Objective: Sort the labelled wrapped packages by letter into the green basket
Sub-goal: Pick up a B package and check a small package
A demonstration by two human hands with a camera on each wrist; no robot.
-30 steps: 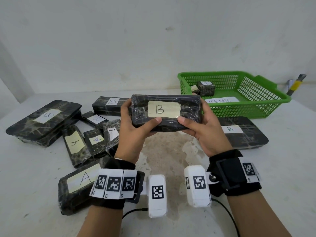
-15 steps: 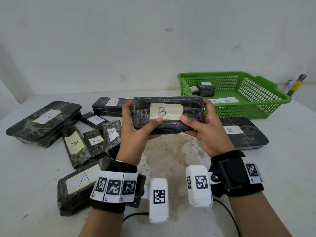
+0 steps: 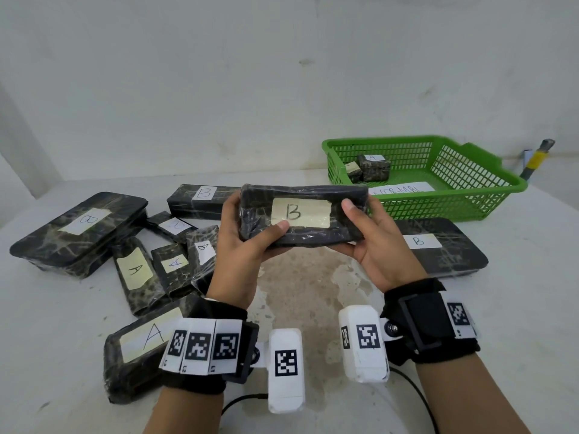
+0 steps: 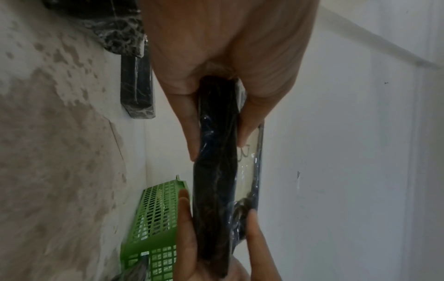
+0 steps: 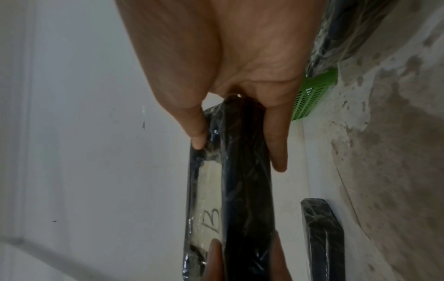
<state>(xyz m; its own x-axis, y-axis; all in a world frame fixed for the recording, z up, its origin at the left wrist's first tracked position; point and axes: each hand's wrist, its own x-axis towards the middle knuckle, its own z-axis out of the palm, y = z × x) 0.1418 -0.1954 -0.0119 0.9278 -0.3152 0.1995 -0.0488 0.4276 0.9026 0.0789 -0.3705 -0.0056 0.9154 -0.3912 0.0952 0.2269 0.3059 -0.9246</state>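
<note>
You hold the package (image 3: 302, 219) off the worktop (image 3: 517, 308), left of the green basket (image 3: 470, 202). Your left hand (image 3: 241, 255) and right hand (image 3: 380, 245) clamp its ends, fingers (image 4: 190, 121) curled behind, thumbs in front. It is black, film-wrapped and glossy, with a cream label reading B.

White stained table (image 3: 297, 283) carries labelled wrapped packages (image 3: 78, 233) and green basket (image 3: 488, 195)

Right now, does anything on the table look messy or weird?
Yes. The packages on the left lie jumbled, some overlapping at odd angles with labels facing different ways. The tabletop has a blotchy brownish patch under the held B package. Nothing looks torn or spilled.
</note>
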